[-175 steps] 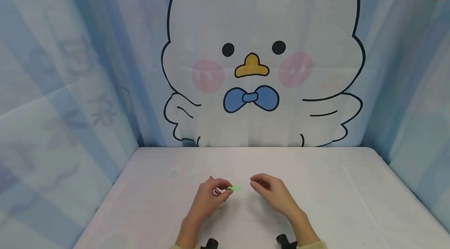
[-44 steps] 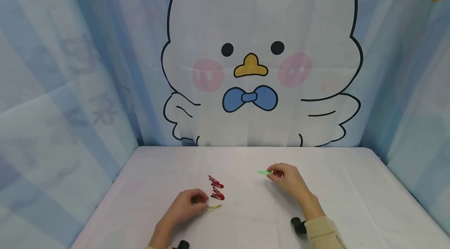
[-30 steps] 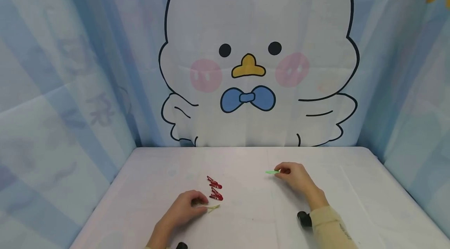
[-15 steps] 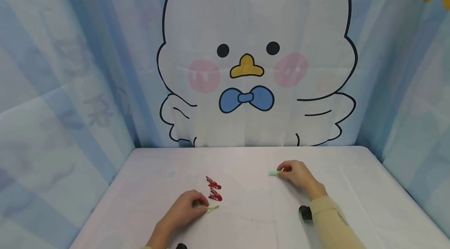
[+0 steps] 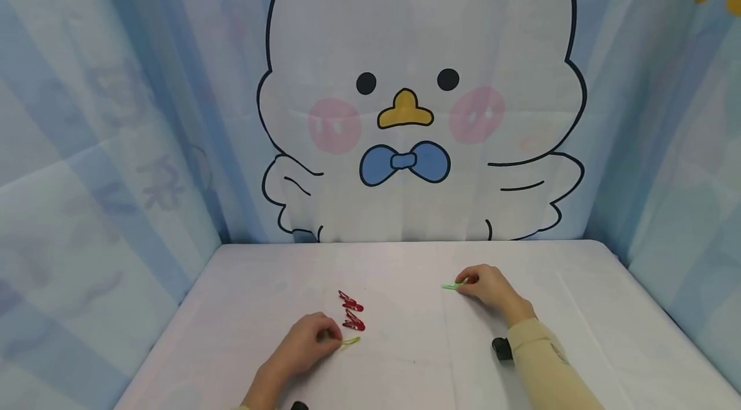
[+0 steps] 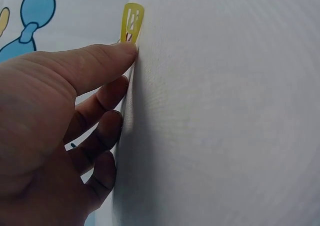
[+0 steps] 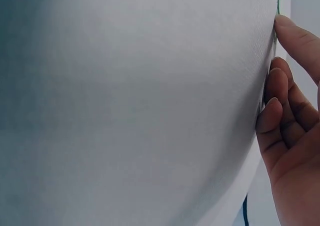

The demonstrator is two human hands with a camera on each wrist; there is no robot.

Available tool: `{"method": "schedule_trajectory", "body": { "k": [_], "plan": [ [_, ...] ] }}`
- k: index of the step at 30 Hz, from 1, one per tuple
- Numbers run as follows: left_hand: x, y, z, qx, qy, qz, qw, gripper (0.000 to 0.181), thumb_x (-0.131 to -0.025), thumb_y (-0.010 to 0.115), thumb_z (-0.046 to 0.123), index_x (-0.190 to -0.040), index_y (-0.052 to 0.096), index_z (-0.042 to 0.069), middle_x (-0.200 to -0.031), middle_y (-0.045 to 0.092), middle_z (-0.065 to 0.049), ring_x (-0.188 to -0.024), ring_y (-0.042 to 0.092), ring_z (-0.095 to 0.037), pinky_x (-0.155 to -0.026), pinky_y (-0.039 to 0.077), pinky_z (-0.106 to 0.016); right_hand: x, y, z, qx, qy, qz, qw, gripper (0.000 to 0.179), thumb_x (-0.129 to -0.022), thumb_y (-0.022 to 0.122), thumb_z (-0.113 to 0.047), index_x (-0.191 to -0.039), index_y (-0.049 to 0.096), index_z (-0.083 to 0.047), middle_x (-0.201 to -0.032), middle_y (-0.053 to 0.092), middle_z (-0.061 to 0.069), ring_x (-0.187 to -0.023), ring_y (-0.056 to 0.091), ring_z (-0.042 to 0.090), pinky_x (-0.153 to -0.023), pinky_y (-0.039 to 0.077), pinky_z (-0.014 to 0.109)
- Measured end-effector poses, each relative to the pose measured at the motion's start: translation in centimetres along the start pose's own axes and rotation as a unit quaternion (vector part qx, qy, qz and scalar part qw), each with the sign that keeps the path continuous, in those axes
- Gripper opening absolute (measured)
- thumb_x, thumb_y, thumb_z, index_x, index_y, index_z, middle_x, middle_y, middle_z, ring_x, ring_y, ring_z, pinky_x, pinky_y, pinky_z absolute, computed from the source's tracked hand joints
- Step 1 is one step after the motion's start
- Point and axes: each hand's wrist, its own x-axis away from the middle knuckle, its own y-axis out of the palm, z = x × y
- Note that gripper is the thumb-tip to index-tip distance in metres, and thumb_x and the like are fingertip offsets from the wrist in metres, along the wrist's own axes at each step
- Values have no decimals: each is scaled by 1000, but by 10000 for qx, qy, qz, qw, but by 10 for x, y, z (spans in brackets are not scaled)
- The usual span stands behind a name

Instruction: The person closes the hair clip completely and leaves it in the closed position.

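Near the middle of the table, my left hand (image 5: 303, 344) pinches a yellow snap hair clip (image 5: 352, 340) by one end. In the left wrist view the thumb covers that end, and the slotted wide end of the yellow clip (image 6: 133, 16) sticks out past it. Two red snap hair clips (image 5: 353, 320) lie just beyond the left fingertips, one behind the other, their prongs sprung apart. Farther right and back, my right hand (image 5: 491, 288) pinches a light green hair clip (image 5: 449, 286) low at the tabletop. Only a thin green edge shows in the right wrist view.
A white cloth covers the table (image 5: 405, 371). Behind it hangs a curtain (image 5: 417, 204) with a cartoon bird, and pale blue curtains stand at both sides. A black wrist camera (image 5: 502, 349) sits on the right wrist.
Several seconds ago my left hand held the green clip; now my right hand has it, farther right, and lowers it slightly. My left hand moved to the yellow clip, whose forked end has narrowed.
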Motion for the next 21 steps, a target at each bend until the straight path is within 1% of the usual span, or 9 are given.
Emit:
{"method": "schedule_trajectory", "body": {
  "k": [2,6,12,16,21],
  "plan": [
    [0,0,0,14,-72,-9,10000,11,-87,79,13,-85,70,20,-86,56,7,-80,50,-14,-73,43,-34,0,0,0,20,-59,4,10000,13,-89,77,-13,-102,75,-10,-91,60,3,-85,52,23,-77,45,40],
    [-1,0,0,87,-171,-18,9998,11,-88,78,14,-87,70,21,-86,57,6,-81,50,-15,-73,43,-34,2,-1,0,-8,-37,28,10000,14,-90,77,-14,-102,75,-10,-92,60,4,-86,52,23,-78,45,41],
    [-1,0,-1,242,-195,1,9995,8,-90,75,14,-89,69,20,-86,59,7,-80,52,-15,-72,44,-34,2,-1,5,-203,101,116,9997,17,-89,78,-18,-104,75,-10,-93,61,4,-86,52,23,-76,44,40],
    [1,0,-1,406,-221,51,9989,8,-90,75,13,-91,69,18,-86,61,7,-79,54,-15,-72,46,-32,4,-1,6,-307,73,219,9993,19,-89,78,-19,-105,76,-9,-92,62,4,-85,52,23,-75,43,37],
    [3,-1,2,546,-322,129,9979,8,-90,74,11,-93,69,17,-85,61,6,-78,55,-15,-70,47,-31,7,-4,5,-335,24,264,9991,21,-90,77,-20,-107,75,-7,-94,63,5,-85,54,23,-73,45,36]
  ]
}}
